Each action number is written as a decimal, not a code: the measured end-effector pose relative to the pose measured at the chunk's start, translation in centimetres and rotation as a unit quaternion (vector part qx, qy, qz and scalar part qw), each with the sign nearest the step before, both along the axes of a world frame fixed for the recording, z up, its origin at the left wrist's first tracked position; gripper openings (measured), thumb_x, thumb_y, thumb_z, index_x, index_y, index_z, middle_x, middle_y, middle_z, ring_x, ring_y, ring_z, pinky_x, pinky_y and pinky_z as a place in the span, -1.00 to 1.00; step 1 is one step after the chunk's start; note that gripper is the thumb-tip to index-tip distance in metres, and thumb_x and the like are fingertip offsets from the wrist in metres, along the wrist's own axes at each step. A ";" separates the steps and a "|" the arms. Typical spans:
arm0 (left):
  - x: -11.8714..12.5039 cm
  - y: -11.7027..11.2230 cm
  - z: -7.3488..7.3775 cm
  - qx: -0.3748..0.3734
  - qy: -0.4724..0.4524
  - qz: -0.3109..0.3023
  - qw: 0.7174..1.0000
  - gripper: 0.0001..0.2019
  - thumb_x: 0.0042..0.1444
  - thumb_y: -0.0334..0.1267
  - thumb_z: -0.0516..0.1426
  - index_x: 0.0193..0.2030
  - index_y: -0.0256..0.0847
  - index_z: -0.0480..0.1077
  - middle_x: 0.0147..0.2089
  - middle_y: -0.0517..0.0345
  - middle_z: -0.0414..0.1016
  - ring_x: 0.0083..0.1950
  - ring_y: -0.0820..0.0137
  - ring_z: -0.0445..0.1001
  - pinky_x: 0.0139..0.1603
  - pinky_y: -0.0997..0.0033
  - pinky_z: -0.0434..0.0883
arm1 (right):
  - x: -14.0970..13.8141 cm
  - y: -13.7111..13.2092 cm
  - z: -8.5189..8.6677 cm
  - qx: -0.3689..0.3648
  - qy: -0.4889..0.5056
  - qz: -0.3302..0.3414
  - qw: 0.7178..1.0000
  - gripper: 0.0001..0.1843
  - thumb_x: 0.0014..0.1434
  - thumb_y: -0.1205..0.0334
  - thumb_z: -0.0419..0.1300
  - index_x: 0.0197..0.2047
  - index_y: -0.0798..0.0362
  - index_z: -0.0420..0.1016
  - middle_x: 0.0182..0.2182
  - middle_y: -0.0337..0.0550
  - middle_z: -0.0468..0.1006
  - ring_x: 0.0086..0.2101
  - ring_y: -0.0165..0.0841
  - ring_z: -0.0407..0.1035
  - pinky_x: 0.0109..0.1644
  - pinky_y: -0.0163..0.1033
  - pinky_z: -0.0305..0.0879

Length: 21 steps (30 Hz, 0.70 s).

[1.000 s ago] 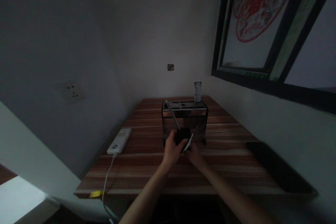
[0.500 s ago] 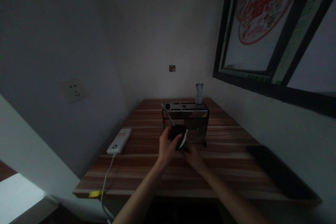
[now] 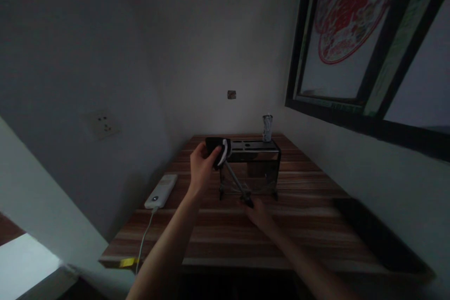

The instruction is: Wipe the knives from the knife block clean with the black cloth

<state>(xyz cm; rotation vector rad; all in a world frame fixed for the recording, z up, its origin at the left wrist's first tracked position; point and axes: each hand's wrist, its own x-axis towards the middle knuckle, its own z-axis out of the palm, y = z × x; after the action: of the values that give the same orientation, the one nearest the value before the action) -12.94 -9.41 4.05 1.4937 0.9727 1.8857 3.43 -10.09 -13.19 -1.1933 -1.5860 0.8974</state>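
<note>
Above the table [image 3: 211, 239], the left hand [image 3: 201, 164] pinches a black object [image 3: 213, 143]; the right hand [image 3: 259, 215] grips a rod handle [image 3: 249, 202].

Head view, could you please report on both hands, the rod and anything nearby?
Left hand gripping black-and-white item. Right hand holding rod by dark handle. Rod slanting between hands. Stand just beyond.

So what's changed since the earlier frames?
Left hand moved forward and left, carrying the black-and-white piece. The rod, which stuck out beyond that piece, now shows between the hands. Nothing visibly let go. Unchanged: right hand on the dark handle; metal box, silvery cup and white device in place.
</note>
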 end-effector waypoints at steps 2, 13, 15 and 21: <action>-0.2 0.4 0.4 0.001 -0.012 -0.008 1.000 -0.74 -0.10 -0.15 0.22 -0.29 -0.27 0.42 -0.35 0.14 0.50 -0.33 0.43 0.46 -0.31 0.50 0.35 | 0.0 0.0 0.0 -0.001 0.009 0.001 1.000 -0.62 -0.05 -0.07 0.19 -0.47 0.12 0.50 -0.55 -0.21 0.47 -0.43 -0.28 0.35 -0.35 -0.26 0.25; 1.6 -1.4 0.7 -0.020 -0.008 -0.033 0.999 -0.76 -0.08 -0.18 0.22 -0.32 -0.30 0.41 -0.36 0.12 0.51 -0.35 0.41 0.47 -0.38 0.53 0.35 | 0.0 -0.2 -0.1 -0.018 0.040 -0.004 0.999 -0.61 -0.05 -0.09 0.19 -0.42 0.12 0.51 -0.60 -0.21 0.43 -0.50 -0.32 0.33 -0.42 -0.28 0.25; 2.1 -1.5 0.0 -0.035 -0.004 -0.046 0.998 -0.77 -0.08 -0.19 0.22 -0.32 -0.29 0.40 -0.35 0.11 0.51 -0.34 0.40 0.47 -0.37 0.51 0.36 | 0.1 -0.1 -0.4 -0.021 0.051 -0.001 0.998 -0.60 -0.05 -0.11 0.18 -0.43 0.11 0.50 -0.62 -0.23 0.40 -0.52 -0.34 0.32 -0.44 -0.29 0.24; 3.4 -1.4 -3.1 -0.075 0.025 -0.081 0.994 -0.78 -0.08 -0.20 0.22 -0.32 -0.27 0.37 -0.36 0.15 0.49 -0.32 0.40 0.46 -0.33 0.51 0.36 | 0.2 0.1 -0.6 -0.008 0.064 0.004 0.998 -0.61 -0.02 -0.10 0.18 -0.42 0.10 0.49 -0.61 -0.22 0.43 -0.47 -0.32 0.35 -0.38 -0.29 0.28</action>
<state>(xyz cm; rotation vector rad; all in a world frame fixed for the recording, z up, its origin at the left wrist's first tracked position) -9.56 -10.79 0.95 1.4891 0.9616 1.6323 3.60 -9.97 -13.84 -1.1188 -1.4847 0.9751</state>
